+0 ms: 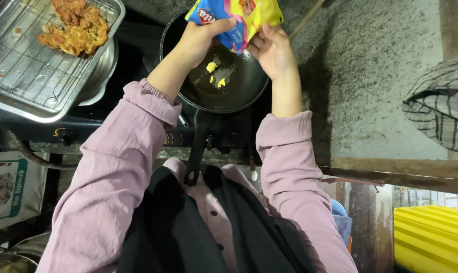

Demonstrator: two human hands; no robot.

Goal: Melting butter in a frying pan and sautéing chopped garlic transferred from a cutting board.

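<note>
Rough, speckled grey concrete made up the counter [370, 76], dimly lit, and a black frying pan [239, 88] sat on a dark stove [87, 126] at its left end, its long handle pointing back toward the person. Directly above the pan, both hands held a snack packet [239, 15] of blue, yellow and pink film, printed glossy and crumpled along its lower edge.

The left hand [201, 38] was closed around the packet's left side, thumb and fingers pinching the film. The right hand [272, 48] sat at the packet's lower right corner with fingers only loosely curled against it; how firmly it gripped could not be told from this view.

Judging by its look, the packet would be very light and limp, with thin, slick plastic that creases and slides between fingers. It would likely be best taken by the sealed edges or corners, where the film is doubled and stiffer, rather than by the puffed middle, where anything brittle inside might crush.

Inside the pan, below the packet, lay a few small yellow lumps [212, 67] on an oily-looking surface. Left of the pan stood a metal tray [16, 96] with a wire rack carrying golden fried fritters [74, 28]. Right of the pan, at the counter's far edge, lay a striped cloth [441, 106]. Below that, well right of the pan's handle, a yellow crate [431, 237] showed.
</note>
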